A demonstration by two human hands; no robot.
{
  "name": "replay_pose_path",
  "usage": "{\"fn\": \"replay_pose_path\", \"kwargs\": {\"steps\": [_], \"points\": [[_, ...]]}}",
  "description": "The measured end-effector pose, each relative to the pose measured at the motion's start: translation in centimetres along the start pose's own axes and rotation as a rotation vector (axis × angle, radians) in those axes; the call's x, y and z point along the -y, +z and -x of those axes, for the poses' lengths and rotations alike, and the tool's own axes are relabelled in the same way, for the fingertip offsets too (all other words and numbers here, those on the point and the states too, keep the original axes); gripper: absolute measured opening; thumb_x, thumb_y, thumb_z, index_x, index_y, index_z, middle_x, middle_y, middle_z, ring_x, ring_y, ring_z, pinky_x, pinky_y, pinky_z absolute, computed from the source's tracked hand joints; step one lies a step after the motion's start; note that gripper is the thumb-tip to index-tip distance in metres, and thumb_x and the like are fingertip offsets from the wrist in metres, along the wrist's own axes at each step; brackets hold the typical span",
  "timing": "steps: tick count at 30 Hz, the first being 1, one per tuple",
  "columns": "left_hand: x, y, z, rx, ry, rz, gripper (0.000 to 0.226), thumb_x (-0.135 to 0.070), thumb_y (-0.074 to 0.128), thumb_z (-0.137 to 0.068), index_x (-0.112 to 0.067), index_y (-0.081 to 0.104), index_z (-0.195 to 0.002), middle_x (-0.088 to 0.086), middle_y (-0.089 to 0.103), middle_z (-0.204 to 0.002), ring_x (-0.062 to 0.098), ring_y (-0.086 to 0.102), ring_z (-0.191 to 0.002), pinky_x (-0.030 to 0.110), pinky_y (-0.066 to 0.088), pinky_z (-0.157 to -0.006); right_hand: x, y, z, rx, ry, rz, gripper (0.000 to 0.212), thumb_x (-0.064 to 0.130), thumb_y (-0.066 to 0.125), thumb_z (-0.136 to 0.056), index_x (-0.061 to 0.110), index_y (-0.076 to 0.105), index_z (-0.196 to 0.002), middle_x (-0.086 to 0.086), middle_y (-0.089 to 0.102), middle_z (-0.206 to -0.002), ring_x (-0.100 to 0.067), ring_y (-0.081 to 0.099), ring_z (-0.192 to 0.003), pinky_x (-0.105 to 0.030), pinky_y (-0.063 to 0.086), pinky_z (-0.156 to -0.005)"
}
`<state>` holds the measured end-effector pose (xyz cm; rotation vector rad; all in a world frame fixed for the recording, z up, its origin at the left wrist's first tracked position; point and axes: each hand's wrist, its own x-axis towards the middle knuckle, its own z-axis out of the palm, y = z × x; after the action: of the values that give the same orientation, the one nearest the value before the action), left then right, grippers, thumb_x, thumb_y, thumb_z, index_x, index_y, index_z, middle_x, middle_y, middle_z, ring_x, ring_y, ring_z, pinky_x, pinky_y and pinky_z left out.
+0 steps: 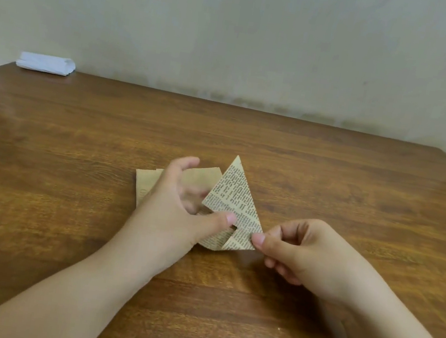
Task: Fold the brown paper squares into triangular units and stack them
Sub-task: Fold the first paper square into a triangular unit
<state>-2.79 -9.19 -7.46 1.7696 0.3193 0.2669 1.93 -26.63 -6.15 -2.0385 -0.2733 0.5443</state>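
Head view shows a printed brown paper triangle (233, 199) standing tilted near the middle of the surface (70, 175), its tip pointing away. Right hand (299, 249) pinches the triangle's lower right corner between thumb and forefinger. Left hand (178, 205) is spread loosely, thumb pressing the triangle's lower edge, fingers blurred over a stack of plain brown paper squares (200, 177) lying flat just behind. Dark, glossy wood grain covers the surface. A white folded bundle (46, 64) lies at its far left corner, against a pale, scuffed wall (236, 32).
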Motion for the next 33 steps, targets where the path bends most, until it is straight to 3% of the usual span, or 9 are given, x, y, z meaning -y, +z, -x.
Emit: {"fn": "replay_pose_path", "kwargs": {"steps": [3,5,7,12,15,19,27,31,33], "points": [[0.7,0.1,0.3,-0.195,0.502,-0.517,0.041,-0.038,0.075,-0.069,-0.037,0.053,-0.103,-0.018,0.038,-0.108,0.002,0.039,-0.104,0.019,0.031,-0.091,-0.2,0.0,-0.3,-0.100,0.070,0.152,0.037,0.041,0.070,-0.081,0.014,0.067,-0.057,0.004,0.056,-0.049,-0.008,0.044,-0.044,-0.018,0.036,-0.046],[1.3,0.8,0.7,0.020,0.678,-0.585,0.013,-0.041,0.061,-0.077,-0.032,0.063,-0.085,-0.021,0.048,-0.097,0.000,0.041,-0.097,0.024,0.035,-0.089,-0.1,0.1,-0.3,-0.136,0.094,0.267,0.038,0.041,0.069,-0.082,0.017,0.063,-0.053,0.006,0.056,-0.045,-0.007,0.044,-0.041,-0.016,0.037,-0.043],[2.4,1.6,0.9,0.217,0.730,-0.635,0.019,-0.041,0.052,-0.081,-0.031,0.068,-0.082,-0.021,0.058,-0.088,-0.002,0.047,-0.092,0.031,0.034,-0.088,-0.1,0.3,-0.4,-0.159,0.104,0.356,0.038,0.038,0.068,-0.080,0.019,0.060,-0.048,0.007,0.056,-0.042,-0.006,0.047,-0.039,-0.018,0.039,-0.045],[3.1,2.0,0.4,0.315,0.676,-0.708,0.030,-0.043,0.044,-0.081,-0.032,0.072,-0.084,-0.021,0.060,-0.085,-0.003,0.048,-0.088,0.029,0.024,-0.087,0.2,0.6,-0.3,-0.207,0.090,0.565,0.038,0.040,0.069,-0.075,0.019,0.057,-0.046,0.007,0.055,-0.044,-0.005,0.051,-0.044,-0.019,0.040,-0.045],[2.9,2.0,0.4,0.323,0.654,-0.723,0.040,-0.047,0.036,-0.080,-0.033,0.073,-0.087,-0.021,0.059,-0.088,-0.003,0.048,-0.090,0.025,0.018,-0.091,-0.1,0.3,-0.1,-0.283,0.035,0.673,0.034,0.049,0.071,-0.072,0.020,0.058,-0.059,0.007,0.059,-0.055,-0.007,0.057,-0.056,-0.023,0.043,-0.051],[2.5,1.9,0.7,0.311,0.640,-0.710,0.040,-0.049,0.038,-0.082,-0.035,0.073,-0.095,-0.019,0.056,-0.093,-0.001,0.046,-0.098,0.013,0.005,-0.095,-1.0,-0.5,0.5,-0.296,-0.176,0.554,0.019,0.037,0.074,-0.077,0.027,0.059,-0.071,0.011,0.058,-0.067,0.001,0.050,-0.059,-0.014,0.040,-0.055],[2.1,2.1,0.8,0.302,0.536,-0.692,0.023,-0.043,0.050,-0.090,-0.035,0.071,-0.093,-0.021,0.053,-0.095,-0.005,0.042,-0.101,0.021,0.011,-0.098,-2.1,0.2,0.6,-0.239,-0.238,0.515,0.007,0.032,0.072,-0.078,0.031,0.067,-0.072,0.010,0.054,-0.084,-0.002,0.051,-0.080,-0.011,0.039,-0.070],[1.9,2.6,0.9,0.226,0.431,-0.628,0.012,-0.036,0.062,-0.086,-0.040,0.062,-0.075,-0.018,0.051,-0.092,-0.003,0.042,-0.103,0.028,0.020,-0.103,-2.0,1.0,0.5,-0.287,-0.194,0.514,0.011,0.033,0.071,-0.074,0.029,0.065,-0.066,0.009,0.047,-0.084,-0.008,0.049,-0.089,-0.031,0.041,-0.090],[1.8,2.8,0.9,0.180,0.389,-0.625,0.013,-0.038,0.063,-0.085,-0.039,0.062,-0.072,-0.016,0.050,-0.093,-0.001,0.042,-0.104,0.028,0.021,-0.102,-1.9,1.3,0.6,-0.310,-0.175,0.512,0.014,0.036,0.070,-0.073,0.031,0.061,-0.064,0.009,0.046,-0.087,-0.008,0.048,-0.091,-0.032,0.036,-0.090]]}}
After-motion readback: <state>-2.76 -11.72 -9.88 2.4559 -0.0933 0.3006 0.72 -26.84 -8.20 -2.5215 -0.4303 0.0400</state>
